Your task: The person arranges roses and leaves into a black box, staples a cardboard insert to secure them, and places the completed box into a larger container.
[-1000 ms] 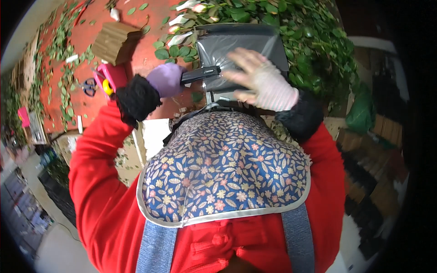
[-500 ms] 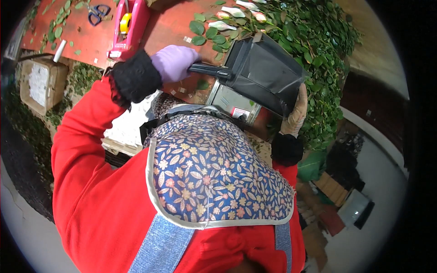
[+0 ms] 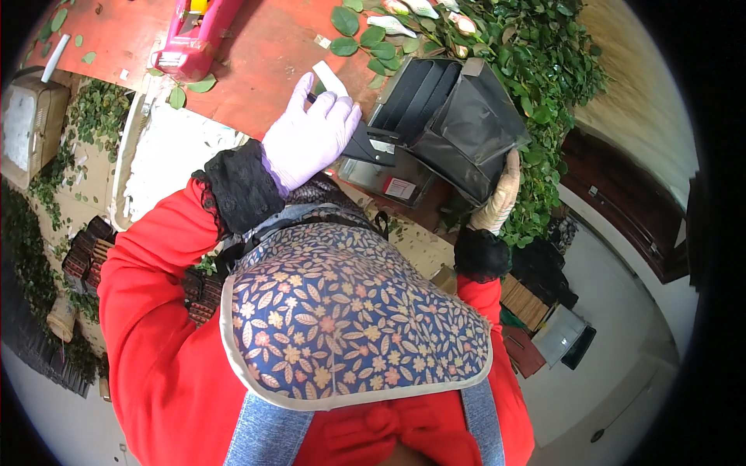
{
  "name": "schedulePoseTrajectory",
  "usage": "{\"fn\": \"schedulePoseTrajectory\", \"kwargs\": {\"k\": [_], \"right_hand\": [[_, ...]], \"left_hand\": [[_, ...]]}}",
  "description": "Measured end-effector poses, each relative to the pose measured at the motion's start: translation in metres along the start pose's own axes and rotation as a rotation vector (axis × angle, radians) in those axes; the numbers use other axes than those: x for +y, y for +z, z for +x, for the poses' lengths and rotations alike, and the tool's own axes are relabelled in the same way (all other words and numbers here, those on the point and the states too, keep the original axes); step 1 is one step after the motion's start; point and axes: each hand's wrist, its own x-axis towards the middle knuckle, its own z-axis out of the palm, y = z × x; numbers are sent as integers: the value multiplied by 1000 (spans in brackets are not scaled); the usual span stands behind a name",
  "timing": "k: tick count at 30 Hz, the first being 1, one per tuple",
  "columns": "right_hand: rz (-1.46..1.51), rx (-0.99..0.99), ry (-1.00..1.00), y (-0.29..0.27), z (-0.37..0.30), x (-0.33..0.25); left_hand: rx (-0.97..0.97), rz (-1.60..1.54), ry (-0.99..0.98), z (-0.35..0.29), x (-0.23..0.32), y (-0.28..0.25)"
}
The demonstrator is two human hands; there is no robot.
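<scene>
Two hands worked just past the near edge of the red table (image 3: 268, 70). Right hand (image 3: 497, 200) was clamped on the near right edge of the black box (image 3: 470, 124); left hand (image 3: 312, 138) was wrapped round the black stapler (image 3: 365, 149) at the box's near left, fingers partly hidden. Versus half a second earlier: stapler angle had changed, box gaped wider on its left. Beyond, bare tabletop ran left to the pink tape dispenser (image 3: 194, 39); leaves (image 3: 544, 109) crowded the right.
</scene>
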Motion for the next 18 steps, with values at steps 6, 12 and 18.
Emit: {"fn": "schedulePoseTrajectory", "kwargs": {"k": [6, 12, 18], "right_hand": [[-81, 42, -145, 9, 7, -1], [-80, 101, -109, 20, 17, -5], [35, 79, -87, 26, 50, -13]], "left_hand": [[-121, 109, 141, 20, -4, 13], [-9, -50, 374, 63, -50, 48], [-162, -76, 333, 111, -74, 53]]}}
